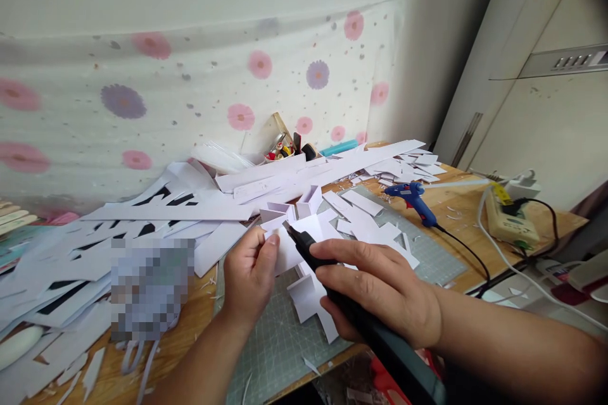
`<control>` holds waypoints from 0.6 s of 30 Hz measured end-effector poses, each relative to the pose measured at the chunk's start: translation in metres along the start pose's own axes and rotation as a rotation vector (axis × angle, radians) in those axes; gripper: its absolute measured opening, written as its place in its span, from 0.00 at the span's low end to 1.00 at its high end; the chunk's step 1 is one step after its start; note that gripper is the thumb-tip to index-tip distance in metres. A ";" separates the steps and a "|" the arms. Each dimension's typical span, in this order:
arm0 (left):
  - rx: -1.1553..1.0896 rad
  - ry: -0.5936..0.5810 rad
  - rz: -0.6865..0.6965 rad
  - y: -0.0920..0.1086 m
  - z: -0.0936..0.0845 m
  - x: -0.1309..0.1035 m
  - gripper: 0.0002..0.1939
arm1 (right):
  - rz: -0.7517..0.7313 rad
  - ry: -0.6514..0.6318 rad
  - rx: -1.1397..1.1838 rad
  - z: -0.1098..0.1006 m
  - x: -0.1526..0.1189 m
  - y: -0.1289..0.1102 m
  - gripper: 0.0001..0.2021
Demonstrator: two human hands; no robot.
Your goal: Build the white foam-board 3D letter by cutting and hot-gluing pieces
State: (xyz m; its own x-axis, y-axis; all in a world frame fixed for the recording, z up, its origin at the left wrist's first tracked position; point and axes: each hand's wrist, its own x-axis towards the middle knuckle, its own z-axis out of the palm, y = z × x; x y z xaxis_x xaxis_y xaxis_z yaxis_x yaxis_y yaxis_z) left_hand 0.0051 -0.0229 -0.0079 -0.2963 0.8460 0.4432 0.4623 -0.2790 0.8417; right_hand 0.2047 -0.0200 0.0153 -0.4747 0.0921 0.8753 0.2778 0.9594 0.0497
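My left hand (251, 272) is closed in a pinch, thumb on top, on the edge of a white card piece (287, 256) above the cutting mat. In my right hand (380, 291) is a long black utility knife (342, 304), its fingers wrapped round the handle. The narrow dark tip of the knife points up and left, close over the card; I cannot tell whether it touches. Just beyond the hands stand small folded white card shapes (308, 202). More white pieces (311, 300) lie on the green-grey cutting mat (270, 348) beneath.
A blue glue gun (413, 197) lies right of the mat, its black cord running to a power strip (513, 218). White sheets (156, 215) with cut-outs pile up at left, beside a pixelated item (152, 291). A tool container (285, 152) stands against the wall.
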 end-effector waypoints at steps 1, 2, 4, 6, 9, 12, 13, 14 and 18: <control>0.010 0.005 0.010 0.001 0.000 0.000 0.17 | 0.006 -0.002 0.003 0.001 0.000 0.000 0.11; 0.019 0.012 0.021 0.002 -0.001 0.000 0.17 | 0.012 -0.008 0.006 0.003 0.000 0.000 0.11; 0.033 0.021 0.047 0.004 -0.002 0.000 0.17 | 0.021 -0.012 0.007 0.005 -0.001 -0.001 0.11; 0.042 0.027 0.062 0.004 -0.003 0.000 0.17 | 0.018 -0.011 -0.001 0.007 -0.002 -0.001 0.11; 0.048 0.025 0.062 0.004 -0.003 -0.001 0.17 | 0.006 -0.007 -0.010 0.009 -0.003 -0.001 0.11; 0.053 0.012 0.060 0.002 -0.003 -0.001 0.17 | -0.002 -0.005 -0.006 0.009 -0.003 -0.001 0.11; 0.054 0.012 0.059 0.002 -0.003 -0.002 0.17 | -0.003 -0.004 -0.005 0.009 -0.003 -0.001 0.11; 0.055 0.012 0.059 0.002 -0.003 -0.002 0.17 | -0.002 -0.003 -0.006 0.009 -0.003 -0.001 0.11; 0.050 0.023 0.044 0.002 -0.002 -0.001 0.17 | -0.015 0.008 -0.016 0.008 -0.002 -0.002 0.10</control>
State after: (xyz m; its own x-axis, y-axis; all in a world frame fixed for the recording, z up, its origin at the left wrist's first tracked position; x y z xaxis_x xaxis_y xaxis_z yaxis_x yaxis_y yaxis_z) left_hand 0.0045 -0.0257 -0.0063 -0.2934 0.8229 0.4865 0.5166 -0.2917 0.8050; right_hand 0.1982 -0.0194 0.0100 -0.4722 0.0759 0.8782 0.2839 0.9563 0.0700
